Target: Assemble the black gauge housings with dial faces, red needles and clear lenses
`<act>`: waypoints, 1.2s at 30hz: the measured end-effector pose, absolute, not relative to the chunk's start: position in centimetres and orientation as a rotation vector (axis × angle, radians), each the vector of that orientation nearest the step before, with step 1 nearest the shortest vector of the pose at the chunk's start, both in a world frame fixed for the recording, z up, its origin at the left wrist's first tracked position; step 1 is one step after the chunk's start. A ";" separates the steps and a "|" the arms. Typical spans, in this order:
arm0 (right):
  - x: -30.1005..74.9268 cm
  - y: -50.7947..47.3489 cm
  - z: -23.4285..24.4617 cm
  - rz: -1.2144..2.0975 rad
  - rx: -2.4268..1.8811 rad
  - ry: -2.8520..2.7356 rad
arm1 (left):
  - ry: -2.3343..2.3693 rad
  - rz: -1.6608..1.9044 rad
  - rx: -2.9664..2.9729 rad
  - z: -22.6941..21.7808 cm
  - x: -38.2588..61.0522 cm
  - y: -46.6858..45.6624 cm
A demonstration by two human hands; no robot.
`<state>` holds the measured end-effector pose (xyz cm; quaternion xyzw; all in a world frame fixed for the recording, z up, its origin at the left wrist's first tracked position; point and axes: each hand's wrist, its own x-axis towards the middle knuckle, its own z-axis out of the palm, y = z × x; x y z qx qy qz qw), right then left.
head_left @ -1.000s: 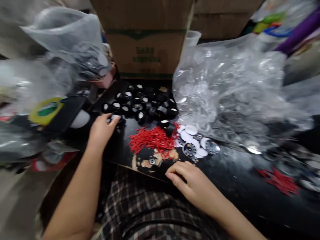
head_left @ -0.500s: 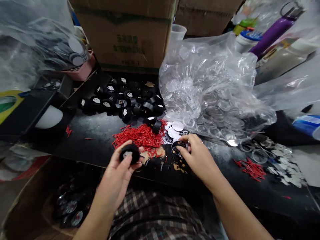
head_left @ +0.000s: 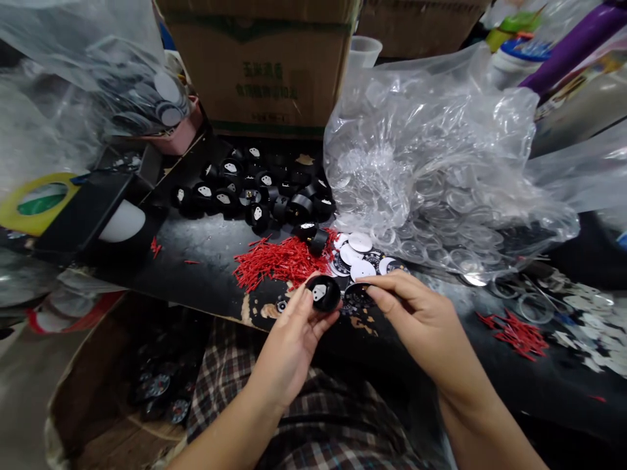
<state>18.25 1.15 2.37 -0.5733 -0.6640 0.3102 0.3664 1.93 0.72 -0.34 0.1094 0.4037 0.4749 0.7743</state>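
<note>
Left hand (head_left: pixel 296 329) half-closed; right hand (head_left: pixel 424 310) pinched. Round, white-centred black plastic housing (head_left: pixel 332 297): in left hand, face upward, likely for access. Thin dark disc (head_left: pixel 355 297): in right hand, just beside housing, rim-held, presumably sparing its surface.

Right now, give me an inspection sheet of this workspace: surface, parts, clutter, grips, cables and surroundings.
Surface: black tabletop, worn to tan patches near the front edge.
Parts: round black cases, red slim pieces and white discs, in loose groups.
Clutter: clear plastic bag of rings; yellow tape roll.
Grips: left grip holds a black case; right grip pinches a dark disc.
Cables: nothing seen.
Surroundings: cardboard box behind the cases.
</note>
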 end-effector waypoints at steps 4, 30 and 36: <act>16.7 1.2 2.7 0.882 -1.493 -1.685 | 0.898 1.008 0.368 -0.6 2.2 0.1; 17.1 -0.5 1.9 1.213 -1.555 -1.794 | 0.981 0.811 0.809 -1.9 0.0 -1.4; 15.0 2.1 1.0 0.696 -1.703 -2.229 | 1.159 1.032 0.559 -1.8 -2.3 -1.3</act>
